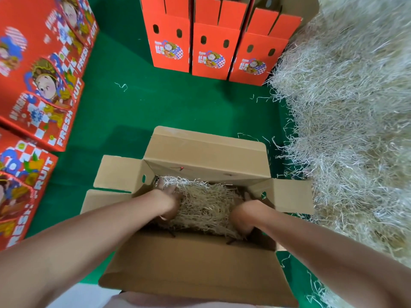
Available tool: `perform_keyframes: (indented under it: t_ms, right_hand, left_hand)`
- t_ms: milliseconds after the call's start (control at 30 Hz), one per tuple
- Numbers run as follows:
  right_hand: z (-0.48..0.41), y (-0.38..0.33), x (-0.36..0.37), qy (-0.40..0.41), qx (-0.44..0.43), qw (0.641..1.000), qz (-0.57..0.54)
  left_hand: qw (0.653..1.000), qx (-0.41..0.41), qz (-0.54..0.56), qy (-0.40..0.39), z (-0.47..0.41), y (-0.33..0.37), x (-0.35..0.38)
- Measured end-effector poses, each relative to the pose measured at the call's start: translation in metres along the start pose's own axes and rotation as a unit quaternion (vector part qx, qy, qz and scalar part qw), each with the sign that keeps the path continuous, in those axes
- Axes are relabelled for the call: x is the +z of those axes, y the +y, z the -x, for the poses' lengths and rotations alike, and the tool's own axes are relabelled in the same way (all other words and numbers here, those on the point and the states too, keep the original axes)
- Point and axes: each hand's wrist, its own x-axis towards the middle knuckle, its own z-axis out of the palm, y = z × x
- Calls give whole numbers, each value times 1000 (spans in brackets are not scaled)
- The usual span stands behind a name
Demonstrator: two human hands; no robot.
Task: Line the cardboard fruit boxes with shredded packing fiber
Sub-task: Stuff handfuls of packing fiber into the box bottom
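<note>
Inside the open box point(206, 161), the left hand point(169, 196) and right hand point(243, 213) press into the fiber point(204, 205) at opposite ends; their fingers are buried, so I cannot tell the grip.

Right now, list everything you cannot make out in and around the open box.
All in the head view:
- Left hand: fingers buried in the fiber, grip unclear.
- Right hand: fingers hidden behind its own back and the fiber.
- Open box: floor covered by fiber and forearms.
- Red boxes on the left: cut off by the frame edge.
- Fiber pile: runs past the right edge.
</note>
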Motion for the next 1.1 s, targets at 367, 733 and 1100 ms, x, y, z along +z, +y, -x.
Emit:
perform_keyframes:
  t_ms: [367, 733, 1100]
  right_hand:
    - [3, 2, -15, 97, 111, 980, -134]
    - [64, 36, -11, 584, 127, 787, -154]
    - [46, 68, 2, 416, 71, 736, -530]
  left_hand:
    - [994, 63, -87, -4, 34, -5, 4]
    - [966, 20, 81, 246, 53, -27, -4]
    - [923, -97, 107, 358, 116, -48, -27]
